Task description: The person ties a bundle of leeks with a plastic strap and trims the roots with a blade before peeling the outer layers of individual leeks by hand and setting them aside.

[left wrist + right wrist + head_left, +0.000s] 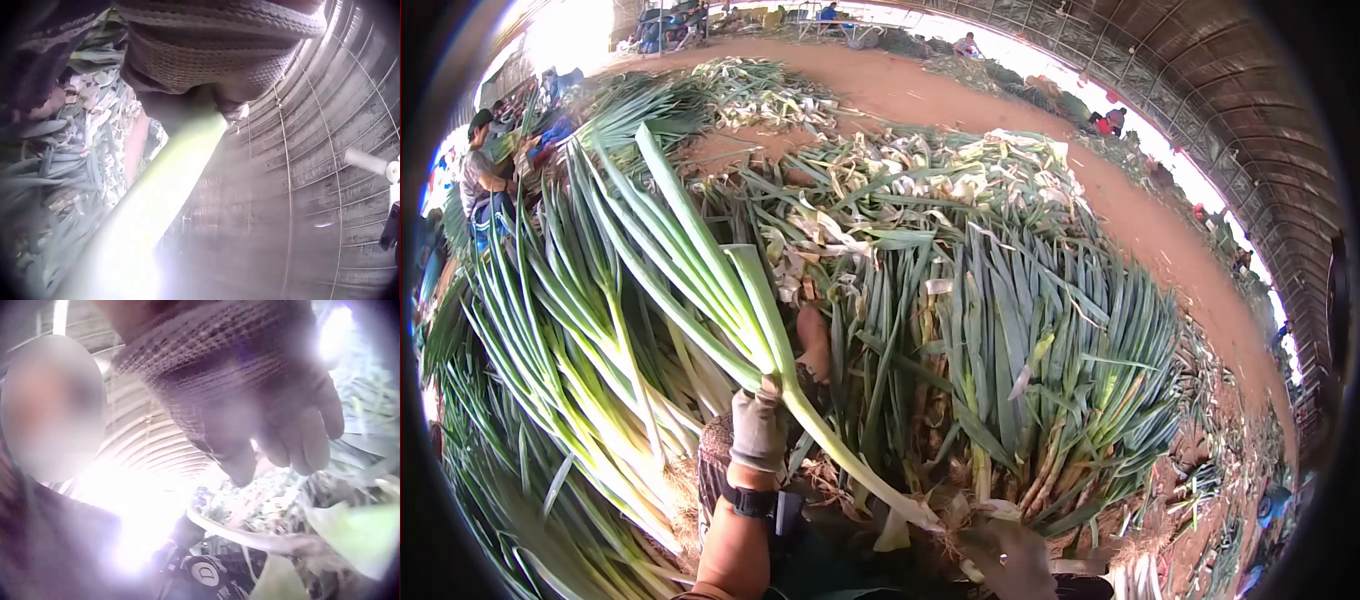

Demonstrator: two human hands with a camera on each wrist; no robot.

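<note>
My gloved left hand (pixel 760 425) grips the stem of a large green onion (pixel 825 420); its leaves fan up and left, its roots point down to the right. In the left wrist view the glove (pixel 206 50) is curled round the pale stalk (pixel 169 181). My gloved right hand (pixel 1012 562), blurred, is beside the root end at the lower edge of the head view. In the right wrist view that hand (pixel 250 394) has its fingers loosely extended, with nothing visible between them.
Piled green onions (pixel 590 370) lie at left, and more stand in a dense row (pixel 1020 340) at right. Behind are heaps of trimmed leaves (pixel 940 170) and a dirt path (pixel 1140 210). A person (pixel 482 175) sits at the far left, others farther back.
</note>
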